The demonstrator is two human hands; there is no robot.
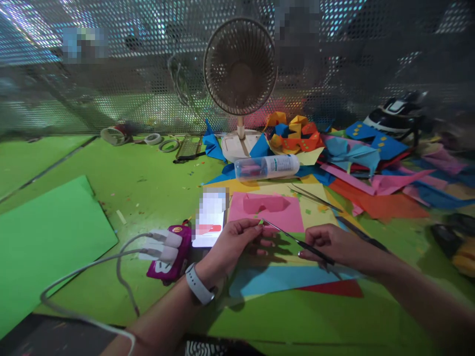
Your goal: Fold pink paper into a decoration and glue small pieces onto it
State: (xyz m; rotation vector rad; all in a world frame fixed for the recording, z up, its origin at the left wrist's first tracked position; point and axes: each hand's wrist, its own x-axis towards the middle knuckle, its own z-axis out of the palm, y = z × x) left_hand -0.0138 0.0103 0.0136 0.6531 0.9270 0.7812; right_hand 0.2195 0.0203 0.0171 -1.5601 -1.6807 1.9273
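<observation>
My left hand [245,235], with a pale watch on its wrist, pinches a tiny green paper piece [261,222] between thumb and finger. My right hand [334,242] is closed around a slim tool [297,241] with a black handle and a thin metal shaft, whose exact kind I cannot make out. Its tip meets or nearly meets the green piece. Behind my left fingers a folded pink paper shape [267,203] rests on a pink sheet [237,210]. Under my hands lie a yellow sheet [317,215] and a light blue sheet [267,279].
Tweezers [315,198] lie behind my right hand, near a clear bottle [282,165]. A phone [210,222] and a purple pouch with white chargers [170,252] sit left. A fan [241,74] stands behind, beside heaped colored paper [352,153]. A green sheet [52,242] covers the far left.
</observation>
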